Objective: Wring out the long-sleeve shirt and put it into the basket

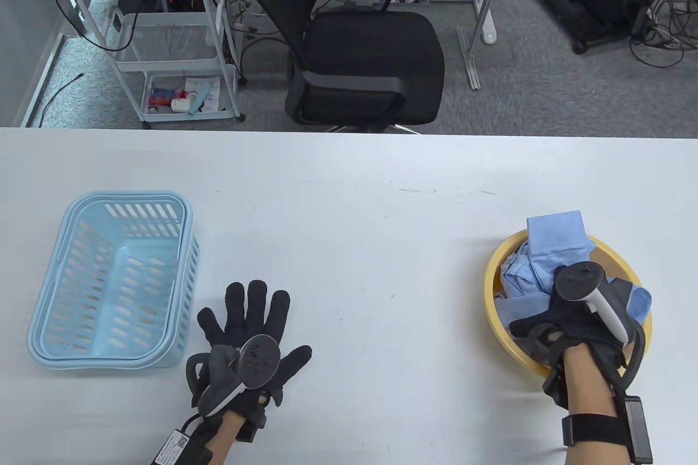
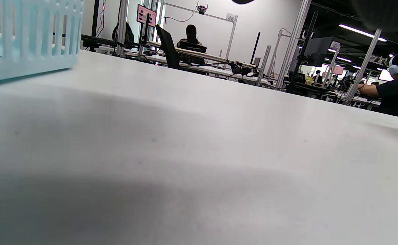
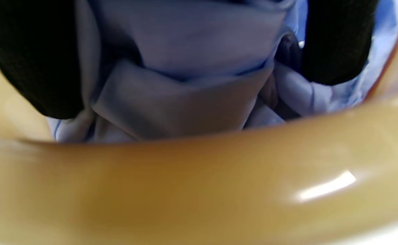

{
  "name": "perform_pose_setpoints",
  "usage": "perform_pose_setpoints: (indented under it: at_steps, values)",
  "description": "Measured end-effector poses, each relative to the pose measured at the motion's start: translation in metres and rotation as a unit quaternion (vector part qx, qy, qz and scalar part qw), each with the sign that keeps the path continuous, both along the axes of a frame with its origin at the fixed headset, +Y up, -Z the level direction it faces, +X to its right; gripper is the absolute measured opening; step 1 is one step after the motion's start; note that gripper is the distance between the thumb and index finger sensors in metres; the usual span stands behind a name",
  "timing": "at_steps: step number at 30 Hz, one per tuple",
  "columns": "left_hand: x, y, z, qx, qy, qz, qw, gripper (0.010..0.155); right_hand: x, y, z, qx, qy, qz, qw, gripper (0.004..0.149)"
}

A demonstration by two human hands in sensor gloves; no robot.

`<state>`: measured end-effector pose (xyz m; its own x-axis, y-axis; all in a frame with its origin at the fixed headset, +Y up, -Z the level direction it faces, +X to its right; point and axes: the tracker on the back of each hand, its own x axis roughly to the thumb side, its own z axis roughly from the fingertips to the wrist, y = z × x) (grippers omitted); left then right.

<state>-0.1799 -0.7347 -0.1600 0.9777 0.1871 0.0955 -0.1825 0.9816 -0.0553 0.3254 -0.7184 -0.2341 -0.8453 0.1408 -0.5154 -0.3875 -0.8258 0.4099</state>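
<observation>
A: Right, biggest first. White table (image 1: 349, 203) fills the lower part of the table view. I'll place everything off the yellow bowl (image 1: 493, 301), which sits toward the table's right side.

B: Beyond the table?

A: Black office chair (image 1: 360, 56) on grey carpet, far back and to the left of the bowl. White wire cart (image 1: 169, 50) further left again.

B: Basket?

A: Light blue slotted basket (image 1: 112, 279), well apart from the bowl, far to its left. It stands upright. Left wrist view catches one slotted wall at the upper left corner (image 2: 28, 34).

B: Shirt?

A: Light blue shirt (image 1: 551, 252) bundled inside the bowl; a folded part sticks up over the far rim, another bit hangs over the right rim. Right wrist view shows creased folds (image 3: 185, 85) just behind the bowl's near rim (image 3: 199, 190).

B: Hands?

A: Right hand (image 1: 567, 318) is down in the bowl on top of the shirt. Black fingers (image 3: 32, 61) press into the cloth either side of a fold; grasping it, as far as I can tell. Left hand (image 1: 248, 334) lies flat on the table between bowl and basket, nearer the basket, fingers spread and straight, holding nothing.
</observation>
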Motion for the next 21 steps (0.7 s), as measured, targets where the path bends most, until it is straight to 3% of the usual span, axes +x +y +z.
perform_pose_setpoints:
  at_steps: [4,9,13,18,21]
  values:
    - [0.001,0.000,0.000,0.001,0.000,-0.005,1.000,0.100,0.000,-0.005,-0.007,0.002,-0.014,0.011,1.000,0.115]
    - [0.001,0.001,-0.001,0.004,0.003,-0.005,1.000,0.099,0.001,-0.002,-0.009,0.034,-0.024,0.006,0.999,0.077]
    - [-0.001,0.001,-0.001,0.003,0.005,-0.001,1.000,0.098,0.002,0.006,-0.002,0.073,-0.020,0.014,0.997,0.066]
    - [-0.001,0.002,-0.001,0.008,0.006,0.007,1.000,0.097,-0.001,0.040,0.017,0.168,-0.006,0.036,0.985,0.063]
    - [-0.001,0.004,0.000,0.015,0.004,0.011,1.000,0.097,-0.011,0.076,0.031,0.238,0.018,0.069,0.969,0.062]
